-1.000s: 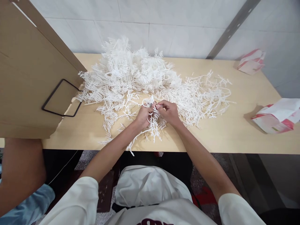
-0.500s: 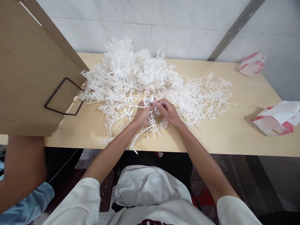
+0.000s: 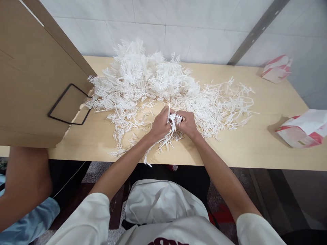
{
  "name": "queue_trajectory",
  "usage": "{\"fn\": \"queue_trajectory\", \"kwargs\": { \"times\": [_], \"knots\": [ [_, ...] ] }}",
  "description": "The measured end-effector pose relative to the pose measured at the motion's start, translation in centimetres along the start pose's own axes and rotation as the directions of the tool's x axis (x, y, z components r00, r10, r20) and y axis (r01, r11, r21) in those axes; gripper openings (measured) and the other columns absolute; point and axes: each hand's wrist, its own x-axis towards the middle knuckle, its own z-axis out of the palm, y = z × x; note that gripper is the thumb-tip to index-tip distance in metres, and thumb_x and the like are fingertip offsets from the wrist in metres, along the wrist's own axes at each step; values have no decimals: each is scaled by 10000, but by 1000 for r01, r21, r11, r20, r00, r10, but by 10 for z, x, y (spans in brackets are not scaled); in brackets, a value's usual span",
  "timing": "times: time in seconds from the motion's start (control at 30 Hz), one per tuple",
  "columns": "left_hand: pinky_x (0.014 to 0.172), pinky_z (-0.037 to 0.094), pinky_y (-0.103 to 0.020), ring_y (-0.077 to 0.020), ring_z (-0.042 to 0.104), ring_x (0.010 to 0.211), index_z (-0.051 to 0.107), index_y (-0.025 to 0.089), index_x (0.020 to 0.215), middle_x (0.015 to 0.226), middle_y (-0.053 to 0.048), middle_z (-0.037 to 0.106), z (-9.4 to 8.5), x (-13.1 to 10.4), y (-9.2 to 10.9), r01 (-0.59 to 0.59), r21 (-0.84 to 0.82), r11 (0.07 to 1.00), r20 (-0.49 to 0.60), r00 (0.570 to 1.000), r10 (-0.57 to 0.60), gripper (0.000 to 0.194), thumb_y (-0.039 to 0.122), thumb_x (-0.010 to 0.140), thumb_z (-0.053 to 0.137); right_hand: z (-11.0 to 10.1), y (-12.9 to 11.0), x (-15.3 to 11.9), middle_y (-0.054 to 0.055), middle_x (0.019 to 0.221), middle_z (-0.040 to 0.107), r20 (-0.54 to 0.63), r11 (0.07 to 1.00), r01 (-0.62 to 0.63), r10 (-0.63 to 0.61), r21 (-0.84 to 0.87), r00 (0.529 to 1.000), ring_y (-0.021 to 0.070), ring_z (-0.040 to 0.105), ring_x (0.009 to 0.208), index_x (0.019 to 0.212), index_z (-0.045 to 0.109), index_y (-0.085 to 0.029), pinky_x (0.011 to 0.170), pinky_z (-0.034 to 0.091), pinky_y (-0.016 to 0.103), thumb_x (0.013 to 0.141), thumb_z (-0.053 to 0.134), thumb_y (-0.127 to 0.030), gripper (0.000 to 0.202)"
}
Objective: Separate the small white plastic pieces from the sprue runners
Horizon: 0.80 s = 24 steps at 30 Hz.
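Observation:
Both hands are close together at the near side of a large heap of white branching plastic pieces [image 3: 155, 76]. My left hand [image 3: 161, 124] is closed around a white branched strand [image 3: 171, 129], which hangs down toward the table's front edge. My right hand [image 3: 187, 123] is closed at the strand's right side, its fingers curled on the short prongs. The fingertips of both hands are partly hidden by the strand. Small loose white bits [image 3: 121, 126] lie to the left of my hands, and thinner curly white strands [image 3: 233, 102] lie to the right.
At the left a big cardboard panel [image 3: 33, 78] stands beside a black wire frame [image 3: 49, 114]. Another person's arm [image 3: 27, 183] shows below it. Two red-and-white paper bags [image 3: 302, 131] [image 3: 277, 69] stand on the right of the wooden table [image 3: 255, 146], before a tiled wall.
The white strand has been turned and gathered between my hands; its branches no longer stretch out to the left. My left hand has moved slightly right, and my right hand has curled closer around the piece.

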Motion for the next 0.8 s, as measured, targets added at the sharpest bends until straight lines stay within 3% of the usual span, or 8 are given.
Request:
{"fn": "queue_trajectory", "kwargs": {
  "times": [0.03, 0.1, 0.2, 0.43, 0.63, 0.73, 0.8],
  "knots": [
    [821, 425, -306, -189, 564, 861, 635, 214, 799, 899, -34, 619, -1, 0, -4, -55, 50, 997, 51, 997, 52, 292, 0, 601, 639, 0, 0, 0, -48, 507, 331, -14, 999, 23, -23, -33, 1000, 78, 290, 513, 519, 303, -208, 542, 243, 268, 698, 556, -317, 329],
    [757, 413, -309, -187, 548, 831, 600, 218, 889, 948, -47, 595, -3, 2, -12, -285, 312, 907, 175, 955, 240, 272, 51, 676, 566, 1, 1, -1, -44, 499, 336, -26, 994, 54, -57, -99, 998, 81, 290, 499, 521, 275, -213, 536, 242, 270, 709, 525, -330, 334],
    [711, 405, -299, -182, 555, 822, 537, 218, 935, 956, -55, 592, -4, 4, -19, -367, 486, 793, 236, 929, 285, 248, 82, 731, 504, 2, 3, -1, -28, 491, 380, -16, 978, 80, -84, -191, 996, 97, 328, 493, 515, 282, -218, 527, 251, 275, 718, 504, -331, 322],
    [658, 384, -298, -158, 502, 704, 489, 214, 817, 806, -22, 537, -4, 5, -17, -307, 497, 812, 219, 949, 225, 102, 165, 762, 559, 2, 4, -2, 7, 508, 481, 29, 913, 147, -148, -381, 989, 138, 430, 536, 519, 365, -222, 552, 311, 287, 741, 538, -309, 295],
    [764, 437, -309, -167, 541, 790, 524, 212, 747, 830, -32, 596, 0, 2, -12, -194, 294, 936, 203, 970, 137, 73, 146, 779, 529, -1, 10, -2, 6, 535, 476, 42, 870, 200, -203, -450, 978, 146, 411, 560, 550, 368, -225, 574, 300, 300, 743, 559, -327, 290],
    [773, 453, -295, -157, 559, 781, 554, 201, 793, 786, -17, 597, 5, 3, -9, -51, 169, 984, 65, 997, 40, 34, 196, 772, 580, 0, 10, -1, -14, 532, 427, -37, 923, 115, -138, -367, 990, 128, 370, 538, 566, 333, -225, 559, 282, 291, 733, 539, -301, 276],
    [770, 463, -291, -147, 574, 767, 572, 199, 857, 803, -9, 614, 5, 4, -8, 40, 41, 998, -23, 999, -39, 112, 252, 769, 618, 0, 9, 0, -31, 536, 402, -126, 960, 7, -44, -280, 991, 113, 348, 521, 588, 348, -221, 550, 275, 280, 769, 519, -290, 259]
  ]
}}
